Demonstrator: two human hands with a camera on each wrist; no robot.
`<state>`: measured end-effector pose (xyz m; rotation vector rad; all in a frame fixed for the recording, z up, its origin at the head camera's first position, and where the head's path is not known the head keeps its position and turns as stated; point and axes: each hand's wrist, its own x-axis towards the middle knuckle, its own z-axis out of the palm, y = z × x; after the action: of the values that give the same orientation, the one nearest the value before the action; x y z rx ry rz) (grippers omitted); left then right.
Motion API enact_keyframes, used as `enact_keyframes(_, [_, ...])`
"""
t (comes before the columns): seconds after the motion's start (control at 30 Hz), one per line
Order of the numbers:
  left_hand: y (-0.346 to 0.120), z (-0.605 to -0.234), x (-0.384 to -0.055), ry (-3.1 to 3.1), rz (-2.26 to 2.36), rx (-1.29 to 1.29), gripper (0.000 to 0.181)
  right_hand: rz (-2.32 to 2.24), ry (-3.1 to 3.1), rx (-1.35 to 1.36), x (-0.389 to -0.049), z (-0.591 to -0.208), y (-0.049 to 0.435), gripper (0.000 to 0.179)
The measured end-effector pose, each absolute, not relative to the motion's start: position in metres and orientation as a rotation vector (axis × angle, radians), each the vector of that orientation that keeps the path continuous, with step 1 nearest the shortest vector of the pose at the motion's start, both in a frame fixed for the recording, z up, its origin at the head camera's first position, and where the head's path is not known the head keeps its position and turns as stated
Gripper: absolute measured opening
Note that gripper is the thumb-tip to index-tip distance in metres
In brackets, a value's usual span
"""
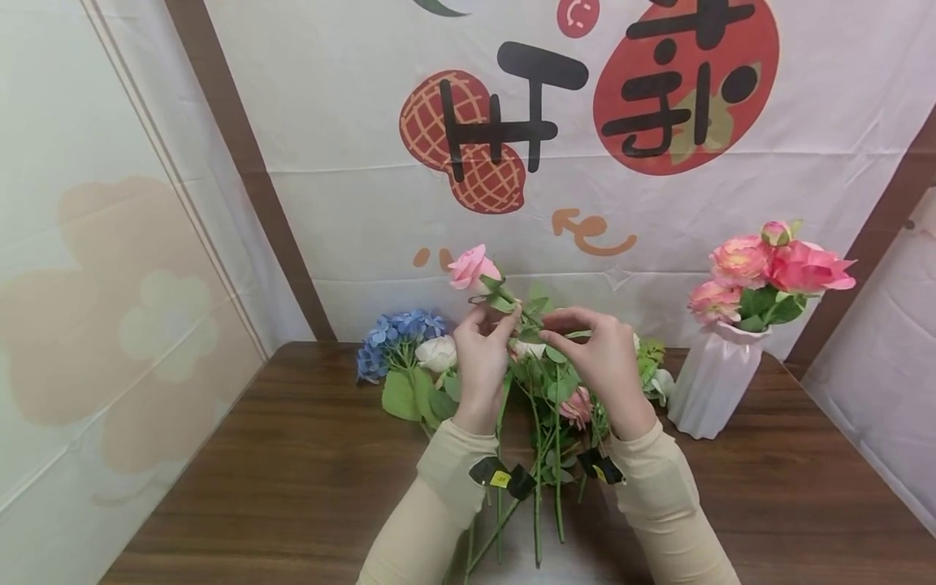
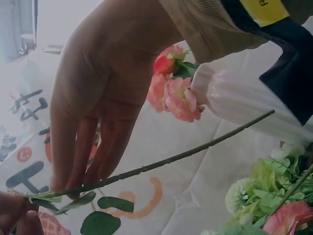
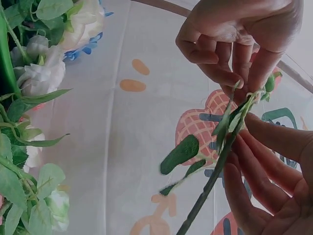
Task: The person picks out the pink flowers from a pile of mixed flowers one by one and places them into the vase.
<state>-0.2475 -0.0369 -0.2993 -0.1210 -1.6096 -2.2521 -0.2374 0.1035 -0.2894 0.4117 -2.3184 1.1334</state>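
Observation:
A pink rose [image 1: 471, 268] with a green leafy stem is held up over the table, its head tilted toward the upper left. My left hand [image 1: 481, 357] pinches the stem just below the bloom; in the right wrist view this hand's curled fingers close on the upper stem. Lower down, my right hand [image 1: 607, 366] pinches the same stem beside its leaves [image 3: 181, 154] between thumb and fingertips. The bare lower stem [image 2: 166, 161] runs free past the right hand in the left wrist view. Beneath both hands lie several loose artificial flowers, partly hidden by the wrists.
A white vase [image 1: 712, 386] with pink flowers [image 1: 742, 260] stands at the right on the wooden table [image 1: 292, 455]. Blue hydrangea [image 1: 402, 329] and a white flower [image 1: 436, 353] lie at left. Long green stems stretch toward the front edge. A printed cloth [image 1: 351, 203] hangs behind.

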Motion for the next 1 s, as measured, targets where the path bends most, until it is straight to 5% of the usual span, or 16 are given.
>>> enact_keyframes(1.0, [-0.025,-0.308,-0.245,-1.690,-2.120,-0.139,0.014,1.043,-2.361,0.355,-0.233,-0.286,0.107,0.014])
